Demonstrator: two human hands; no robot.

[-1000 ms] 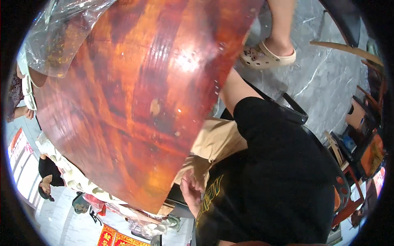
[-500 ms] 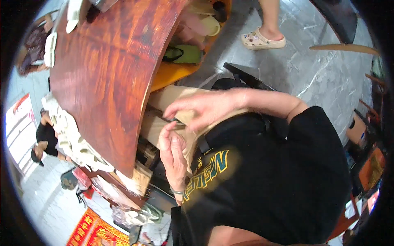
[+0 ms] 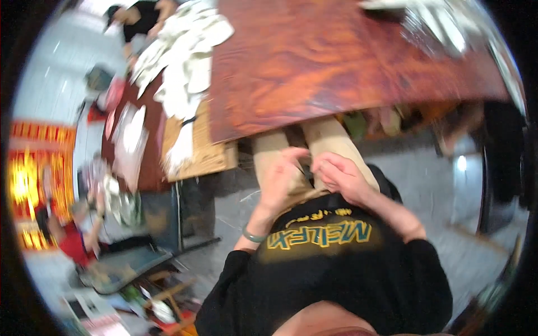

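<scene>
Both my hands are close together above my lap, in front of the table edge. My left hand (image 3: 278, 182) has a dark bangle (image 3: 253, 236) on its wrist. Its fingers point towards the right hand, but motion smears them, so their grip is unclear. On the other side, my right hand (image 3: 343, 178) is closed, its fingers curled in a pinch. Anything held there is hidden or too small to make out. Beneath the hands are beige trousers (image 3: 333, 147), with the knees under the reddish-brown wooden table (image 3: 314, 61).
White cloth pieces (image 3: 182, 53) are heaped at the table's left, beside a light wooden board (image 3: 212, 154). Clear plastic with white pieces (image 3: 434, 25) lies far right. One person (image 3: 140, 22) in black is far left; another in red (image 3: 75, 245) is lower left. Dark furniture (image 3: 499, 162) stands right.
The view has swung round, so the table now lies ahead instead of at the left. My hands stay close together over my lap. The right hand's fingers are more curled than before.
</scene>
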